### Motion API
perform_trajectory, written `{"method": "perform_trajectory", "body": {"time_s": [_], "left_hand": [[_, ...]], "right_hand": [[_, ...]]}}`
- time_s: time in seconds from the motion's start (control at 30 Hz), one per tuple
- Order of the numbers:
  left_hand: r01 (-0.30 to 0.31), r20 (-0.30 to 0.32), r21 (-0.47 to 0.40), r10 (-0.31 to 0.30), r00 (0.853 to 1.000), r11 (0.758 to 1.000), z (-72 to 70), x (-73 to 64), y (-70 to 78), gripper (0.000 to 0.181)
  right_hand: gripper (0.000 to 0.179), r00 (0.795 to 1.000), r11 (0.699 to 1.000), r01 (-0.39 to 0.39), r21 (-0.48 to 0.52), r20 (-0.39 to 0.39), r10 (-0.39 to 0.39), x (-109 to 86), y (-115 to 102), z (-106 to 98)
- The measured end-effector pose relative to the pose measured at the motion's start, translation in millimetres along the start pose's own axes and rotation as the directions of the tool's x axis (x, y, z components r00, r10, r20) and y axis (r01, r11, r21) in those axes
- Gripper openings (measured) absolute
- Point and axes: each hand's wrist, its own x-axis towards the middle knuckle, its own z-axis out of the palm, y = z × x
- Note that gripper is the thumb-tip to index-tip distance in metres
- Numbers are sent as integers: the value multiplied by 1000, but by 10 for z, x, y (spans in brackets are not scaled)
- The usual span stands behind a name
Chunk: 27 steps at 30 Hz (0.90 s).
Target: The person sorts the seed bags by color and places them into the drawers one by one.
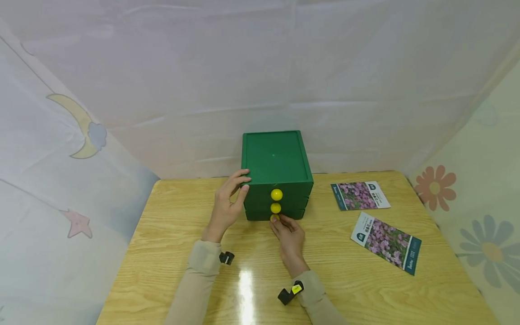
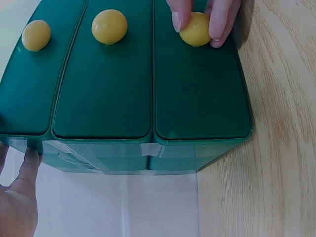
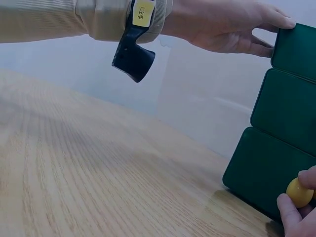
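A green box of three stacked drawers [image 1: 276,158] stands on the table, each drawer front bearing a round yellow knob. Fingers of my left hand [image 1: 225,205] rest on the box's top left corner and side, extended rather than curled. My right hand [image 1: 291,241] pinches the bottom knob [image 2: 196,32] between thumb and fingers. Above it are the middle knob [image 1: 276,208] and the top knob [image 1: 276,194]. All three drawer fronts look flush with one another in the left wrist view.
Two seed packets with pink flowers lie right of the box: one farther back [image 1: 359,195], the other nearer [image 1: 387,243]. The wooden table [image 1: 170,253] meets a pale cloth backdrop [image 1: 195,90] behind the box. Each wrist wears a small black camera.
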Motion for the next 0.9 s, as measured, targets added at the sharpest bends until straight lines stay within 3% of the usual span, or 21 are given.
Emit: {"method": "perform_trajectory", "body": {"time_s": [0.9], "left_hand": [[1,-24,-27,-2,1000,1000,20,-1,16,26]], "right_hand": [[39,996,996,-84,-32,22,84,-232,-85,-120]]}}
